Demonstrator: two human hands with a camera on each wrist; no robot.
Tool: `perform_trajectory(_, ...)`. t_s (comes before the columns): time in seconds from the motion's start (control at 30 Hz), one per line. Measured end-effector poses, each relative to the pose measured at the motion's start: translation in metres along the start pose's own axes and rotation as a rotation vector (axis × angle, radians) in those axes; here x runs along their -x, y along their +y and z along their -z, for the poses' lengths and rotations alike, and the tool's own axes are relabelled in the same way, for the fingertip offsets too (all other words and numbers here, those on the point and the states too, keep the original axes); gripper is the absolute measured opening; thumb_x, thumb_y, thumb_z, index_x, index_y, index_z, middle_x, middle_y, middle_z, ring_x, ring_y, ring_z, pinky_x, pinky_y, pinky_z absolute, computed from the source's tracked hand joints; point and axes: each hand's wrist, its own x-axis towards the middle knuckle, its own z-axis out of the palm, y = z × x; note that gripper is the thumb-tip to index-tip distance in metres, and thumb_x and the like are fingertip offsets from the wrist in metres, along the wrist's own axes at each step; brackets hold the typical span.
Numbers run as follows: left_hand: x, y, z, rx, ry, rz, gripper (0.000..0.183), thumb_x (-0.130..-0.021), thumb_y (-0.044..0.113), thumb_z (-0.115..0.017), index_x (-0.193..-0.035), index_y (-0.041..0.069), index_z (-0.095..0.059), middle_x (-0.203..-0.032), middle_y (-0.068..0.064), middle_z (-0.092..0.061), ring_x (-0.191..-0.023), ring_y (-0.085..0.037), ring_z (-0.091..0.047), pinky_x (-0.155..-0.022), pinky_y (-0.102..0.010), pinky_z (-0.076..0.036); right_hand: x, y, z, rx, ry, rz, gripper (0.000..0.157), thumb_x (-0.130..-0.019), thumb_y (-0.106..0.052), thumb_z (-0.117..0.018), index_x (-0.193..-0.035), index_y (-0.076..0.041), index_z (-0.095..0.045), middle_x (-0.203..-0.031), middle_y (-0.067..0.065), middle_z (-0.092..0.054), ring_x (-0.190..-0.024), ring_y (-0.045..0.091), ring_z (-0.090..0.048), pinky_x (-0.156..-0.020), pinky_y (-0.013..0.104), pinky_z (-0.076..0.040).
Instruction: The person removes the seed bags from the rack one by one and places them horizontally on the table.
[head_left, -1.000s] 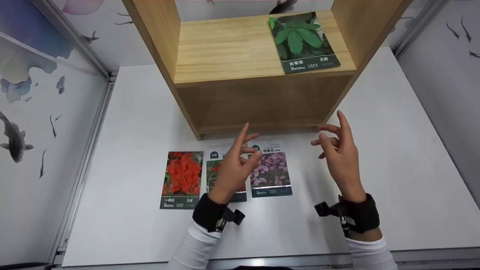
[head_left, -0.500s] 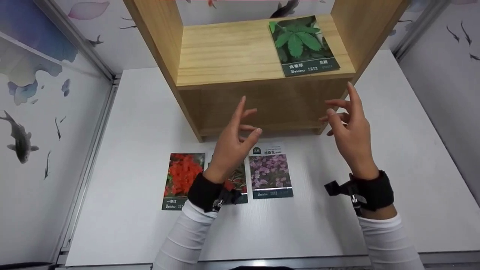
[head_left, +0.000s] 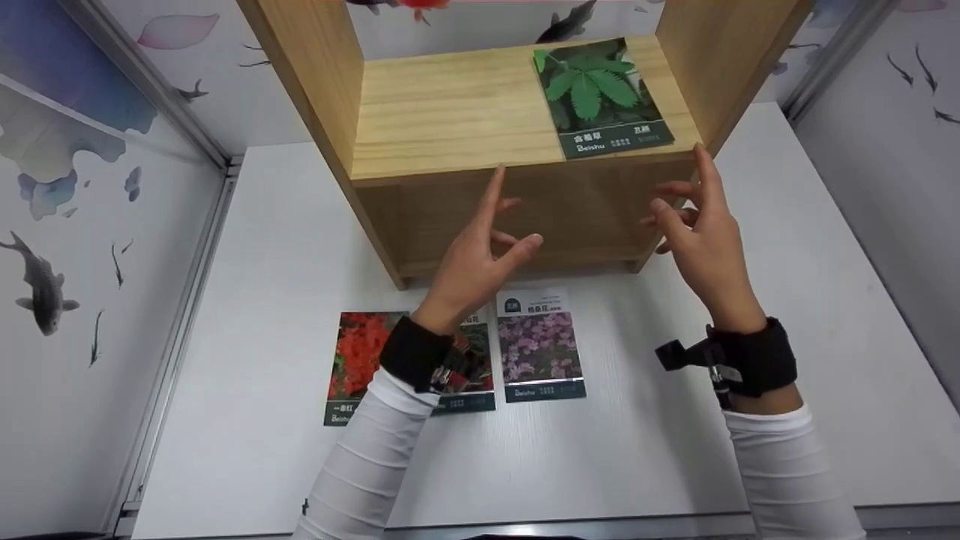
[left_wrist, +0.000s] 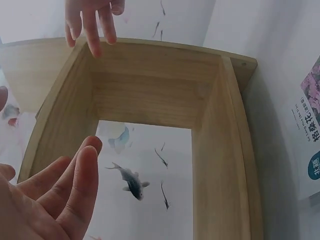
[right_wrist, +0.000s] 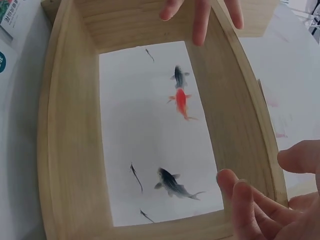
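My left hand (head_left: 480, 259) hangs before the wooden shelf unit (head_left: 442, 112), index finger pointing forward to the front edge of its upper board. It holds nothing. To the right, my right hand (head_left: 705, 247) is also bare, its index fingertip near the board's right front corner. On that board lies a seed packet with a green leaf (head_left: 596, 90). Below on the white table are a red-flower packet (head_left: 364, 349), a second red-flower packet (head_left: 484, 375) partly hidden by my left wrist, and a purple-flower packet (head_left: 540, 345). Both wrist views show relaxed fingers (left_wrist: 82, 185) by the shelf compartment.
The white table (head_left: 225, 375) surrounds the shelf unit. Its tall side panels (head_left: 319, 97) rise on the left and right. Walls printed with fish (head_left: 45, 289) enclose the table at the sides and back.
Both hands have moved forward from above the table to the front of the upper board, the right hand also slightly rightward. The packets have stayed where they were.
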Motion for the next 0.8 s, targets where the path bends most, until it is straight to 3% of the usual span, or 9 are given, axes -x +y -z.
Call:
perform_trajectory(0.2, -0.012, 0.005, 0.005, -0.027, -0.007, 0.045, 0.084, -0.076, 0.063, -0.052, -0.135, 0.053, 0.007, -0.138, 0.000, -0.035, -0.077, -0.008, -0.059, -0.062, -0.028, -0.049, -0.005, -0.003, 0.005, 0.056, -0.035, -0.022, 0.065, -0.091, -0.033, -0.048, -0.141, -0.041, -0.006, -0.119, 0.004, -0.055, -0.083, 0.019, -0.062, -0.053, 0.023, -0.047)
perform_trajectory(0.43, -0.023, 0.017, 0.011, 0.021, -0.079, 0.096, 0.085, -0.078, 0.063, -0.049, -0.134, 0.050, 0.012, -0.132, -0.002, -0.045, -0.055, -0.018, -0.061, -0.068, -0.028, -0.049, -0.012, -0.012, 0.014, 0.029, -0.070, -0.080, 0.062, -0.091, -0.039, -0.047, -0.140, -0.040, -0.010, -0.107, 0.005, -0.063, -0.076, 0.023, -0.064, -0.044, 0.026, -0.044)
perform_trajectory(0.63, -0.022, 0.049, 0.022, 0.101, -0.158, 0.168, 0.076, -0.088, 0.054, -0.042, -0.141, 0.037, 0.009, -0.121, -0.002, -0.055, -0.048, -0.025, -0.058, -0.062, -0.032, -0.049, -0.021, -0.019, 0.021, -0.055, -0.100, -0.096, 0.060, -0.091, -0.040, -0.047, -0.143, -0.029, -0.018, -0.097, 0.010, -0.066, -0.067, 0.025, -0.065, -0.039, 0.025, -0.040)
perform_trajectory(0.8, -0.022, 0.074, 0.026, 0.065, -0.237, 0.218, 0.064, -0.094, 0.049, -0.029, -0.143, 0.029, 0.009, -0.112, -0.006, -0.061, -0.046, -0.027, -0.057, -0.049, -0.033, -0.046, -0.024, -0.027, 0.024, -0.143, -0.121, -0.104, 0.059, -0.092, -0.037, -0.047, -0.143, -0.021, -0.022, -0.084, 0.015, -0.067, -0.057, 0.026, -0.063, -0.034, 0.023, -0.034)
